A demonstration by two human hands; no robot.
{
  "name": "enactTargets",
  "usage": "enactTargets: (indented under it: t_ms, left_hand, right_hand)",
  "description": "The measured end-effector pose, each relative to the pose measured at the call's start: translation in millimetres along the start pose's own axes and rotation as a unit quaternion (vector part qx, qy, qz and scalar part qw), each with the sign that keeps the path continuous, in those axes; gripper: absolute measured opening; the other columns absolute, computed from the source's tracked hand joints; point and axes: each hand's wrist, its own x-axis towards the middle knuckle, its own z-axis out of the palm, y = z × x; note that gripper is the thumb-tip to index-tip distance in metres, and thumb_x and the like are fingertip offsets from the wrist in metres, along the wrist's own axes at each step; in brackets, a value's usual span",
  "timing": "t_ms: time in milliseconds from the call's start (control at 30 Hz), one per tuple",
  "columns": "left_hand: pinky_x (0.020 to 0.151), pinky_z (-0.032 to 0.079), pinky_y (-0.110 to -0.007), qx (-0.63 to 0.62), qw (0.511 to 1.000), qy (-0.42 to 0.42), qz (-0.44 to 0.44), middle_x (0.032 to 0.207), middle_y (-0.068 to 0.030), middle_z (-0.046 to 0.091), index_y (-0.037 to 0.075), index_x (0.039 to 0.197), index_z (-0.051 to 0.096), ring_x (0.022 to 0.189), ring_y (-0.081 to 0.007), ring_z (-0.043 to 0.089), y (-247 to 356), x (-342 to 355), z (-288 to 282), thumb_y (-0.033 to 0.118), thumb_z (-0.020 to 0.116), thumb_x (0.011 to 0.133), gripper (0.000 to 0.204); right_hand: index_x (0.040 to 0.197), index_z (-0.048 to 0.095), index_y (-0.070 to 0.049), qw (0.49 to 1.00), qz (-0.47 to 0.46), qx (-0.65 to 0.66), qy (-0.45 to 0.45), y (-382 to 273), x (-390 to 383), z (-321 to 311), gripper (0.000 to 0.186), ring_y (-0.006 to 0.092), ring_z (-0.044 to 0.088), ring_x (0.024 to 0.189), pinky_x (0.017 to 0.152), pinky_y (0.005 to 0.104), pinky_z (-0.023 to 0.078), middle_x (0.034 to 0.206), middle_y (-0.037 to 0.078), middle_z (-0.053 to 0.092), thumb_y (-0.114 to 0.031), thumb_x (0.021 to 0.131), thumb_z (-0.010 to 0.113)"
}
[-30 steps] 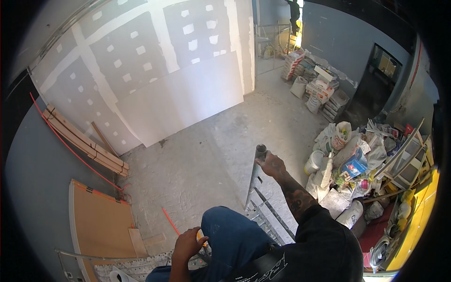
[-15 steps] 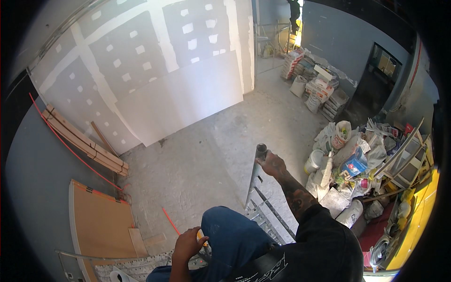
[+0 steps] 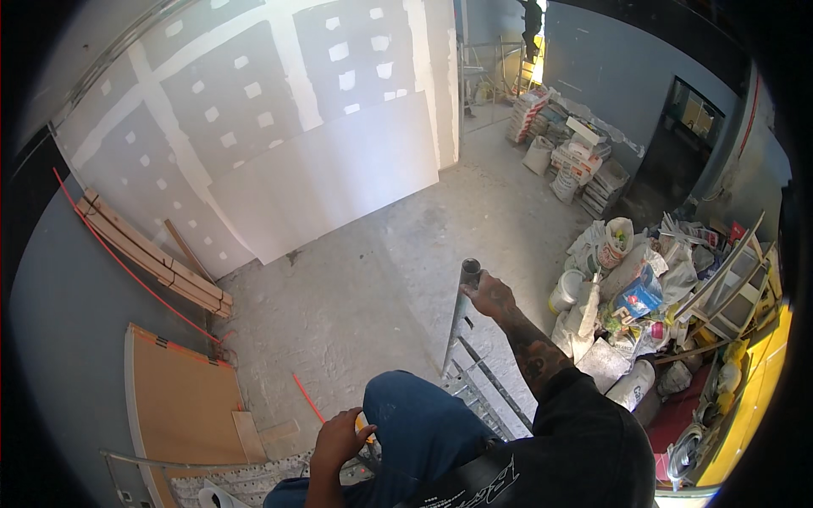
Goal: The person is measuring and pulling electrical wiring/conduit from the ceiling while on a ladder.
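I look down from high up on a metal scaffold frame (image 3: 474, 372). My right hand (image 3: 487, 296) is closed around the top of an upright grey scaffold tube (image 3: 468, 273). My left hand (image 3: 339, 436) sits low beside my blue-trousered knee (image 3: 415, 415), fingers curled on a small yellow and orange object that is mostly hidden. What that object is cannot be made out.
A large drywall sheet (image 3: 330, 182) leans on a patched wall. Timber planks (image 3: 152, 254) and a brown board (image 3: 182, 398) lie at the left. Heaped bags, a white bucket (image 3: 563, 292) and rubbish fill the right side. Stacked sacks (image 3: 567, 152) stand at the back.
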Motion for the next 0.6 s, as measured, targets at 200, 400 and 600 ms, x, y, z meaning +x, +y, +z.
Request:
enactTargets:
  t_ms: [200, 400, 600]
  left_hand:
    - [0.097, 0.051, -0.045, 0.011, 1.000, -0.016, -0.020, 0.124, -0.0203, 0.067, 0.005, 0.134, 0.059, 0.114, -0.0378, 0.064, 4.3, 12.7, -10.5, 0.054, 0.065, 0.093, 0.064]
    - [0.097, 0.052, -0.042, -0.129, 0.990, 0.053, -0.022, 0.130, -0.0186, 0.065, 0.008, 0.143, 0.051, 0.116, -0.0331, 0.065, -23.1, -20.4, -59.9, 0.045, 0.068, 0.095, 0.063]
    - [0.099, 0.050, -0.041, -0.145, 0.923, 0.354, 0.049, 0.126, -0.0168, 0.065, 0.012, 0.161, 0.012, 0.108, -0.0245, 0.066, 41.1, -87.9, -273.9, 0.019, 0.073, 0.095, 0.090]
  right_hand:
    - [0.116, 0.062, -0.002, 1.000, -0.006, -0.005, 0.013, 1.8, 15.1, 5.5, 0.053, 0.0382, 0.070, 0.103, 0.091, 0.0489, 0.053, 0.106, 0.021, 0.073, -0.048, 0.091, 0.067]
    - [0.117, 0.062, 0.002, 0.975, -0.214, 0.006, 0.056, 45.2, 45.6, 56.2, 0.048, 0.0433, 0.067, 0.099, 0.085, 0.0529, 0.054, 0.107, 0.026, 0.069, -0.035, 0.088, 0.060]
    - [0.119, 0.062, -0.003, 0.989, -0.089, 0.100, 0.060, 47.6, 18.5, 36.3, 0.043, 0.0408, 0.067, 0.108, 0.093, 0.0495, 0.051, 0.110, 0.019, 0.072, -0.025, 0.084, 0.073]
